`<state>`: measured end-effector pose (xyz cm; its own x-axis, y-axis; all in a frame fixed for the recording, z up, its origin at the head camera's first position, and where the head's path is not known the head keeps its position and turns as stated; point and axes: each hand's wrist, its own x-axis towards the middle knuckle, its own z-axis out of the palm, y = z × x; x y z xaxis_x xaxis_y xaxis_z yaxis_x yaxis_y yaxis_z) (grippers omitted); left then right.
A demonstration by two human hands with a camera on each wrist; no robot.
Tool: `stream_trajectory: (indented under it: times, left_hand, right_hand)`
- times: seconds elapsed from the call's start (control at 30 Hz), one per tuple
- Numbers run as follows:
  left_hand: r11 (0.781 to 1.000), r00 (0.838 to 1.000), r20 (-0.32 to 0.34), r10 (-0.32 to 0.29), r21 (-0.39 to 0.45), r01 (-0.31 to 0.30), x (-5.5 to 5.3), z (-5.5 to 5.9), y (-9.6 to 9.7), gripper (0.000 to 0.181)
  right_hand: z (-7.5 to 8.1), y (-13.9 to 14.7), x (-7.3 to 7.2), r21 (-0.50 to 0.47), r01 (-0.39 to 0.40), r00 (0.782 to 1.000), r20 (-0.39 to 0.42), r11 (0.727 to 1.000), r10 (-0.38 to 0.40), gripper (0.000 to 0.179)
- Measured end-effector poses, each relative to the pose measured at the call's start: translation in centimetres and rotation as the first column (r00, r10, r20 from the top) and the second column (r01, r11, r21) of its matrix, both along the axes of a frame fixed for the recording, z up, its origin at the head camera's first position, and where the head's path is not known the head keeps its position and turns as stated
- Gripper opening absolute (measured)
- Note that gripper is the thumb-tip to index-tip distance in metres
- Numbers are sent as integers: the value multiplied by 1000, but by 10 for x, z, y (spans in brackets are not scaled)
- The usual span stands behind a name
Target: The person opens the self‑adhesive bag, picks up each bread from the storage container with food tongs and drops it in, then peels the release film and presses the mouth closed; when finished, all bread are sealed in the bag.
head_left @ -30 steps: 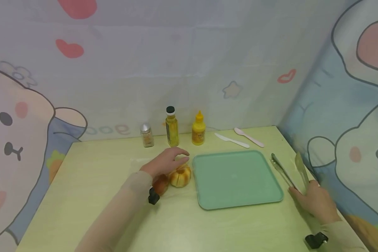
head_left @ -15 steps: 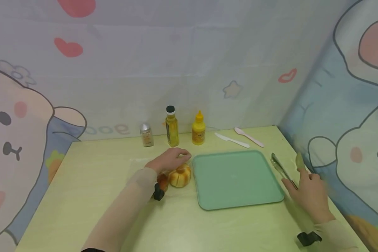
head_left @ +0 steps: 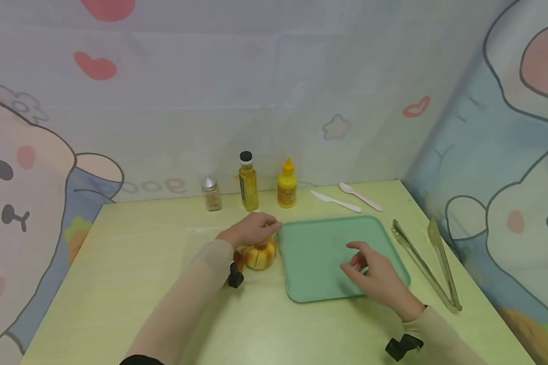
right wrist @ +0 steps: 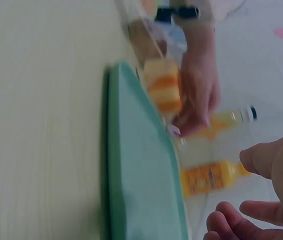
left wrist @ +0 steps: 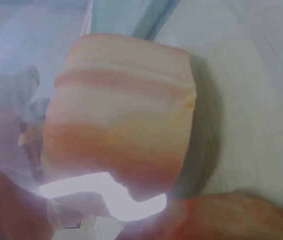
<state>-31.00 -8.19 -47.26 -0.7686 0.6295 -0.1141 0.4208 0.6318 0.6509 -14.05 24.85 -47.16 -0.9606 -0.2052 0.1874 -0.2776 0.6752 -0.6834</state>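
My left hand [head_left: 250, 228] reaches over a golden, segmented bread roll [head_left: 259, 255] and pinches the right-hand edge of a clear plastic tray [head_left: 200, 237] under it. In the left wrist view, the roll [left wrist: 121, 120] fills the middle, with glare on clear plastic in front of it. A browner bun [head_left: 238, 259] sits left of the roll, mostly hidden by my wrist. My right hand [head_left: 379, 276] hovers over the front right of a green tray [head_left: 329, 258], fingers loosely bent and holding nothing. Metal tongs [head_left: 438, 274] lie spread on the table right of the tray.
Along the back stand a silver-capped shaker [head_left: 211, 194], an oil bottle [head_left: 248, 185] and a yellow squeeze bottle [head_left: 286, 186]. A white plastic knife [head_left: 335, 201] and a pink spoon [head_left: 361, 196] lie beside them. A printed cloth [head_left: 278, 91] hangs behind the table [head_left: 132, 263].
My right hand has let go of the tongs, which now lie on the table, and has moved left over the green tray. My left hand has shifted slightly right, its fingers curling in.
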Motion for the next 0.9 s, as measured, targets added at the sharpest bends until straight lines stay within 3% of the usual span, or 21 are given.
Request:
stream_trajectory:
  times: [0.17,0.33,0.5,0.7,0.8,0.9]
  left_hand:
    - [1000,1000,13,6,-18,-6,3,0,2,43]
    - [999,1000,19,20,-26,-19,2,0,6,45]
    - [999,999,22,33,-33,-32,1,2,8,50]
    - [997,998,1,60,-51,-60,3,6,7,53]
    - [996,997,-6,73,-56,-73,4,7,7,54]
    - [995,997,-14,76,-57,-76,5,8,6,55]
  right_hand:
    - [-7,-41,-2,-113,-156,975,139,981,171,53]
    - [-8,-75,-5,-242,-251,909,273,937,315,64]
    - [-7,-100,-4,-402,-233,817,413,885,402,75]
    - [-12,-120,-3,-514,-168,732,506,841,456,82]
    - [-16,-126,-3,-554,-124,712,528,823,463,80]
    - [-21,-130,-4,-580,-88,715,530,810,457,74]
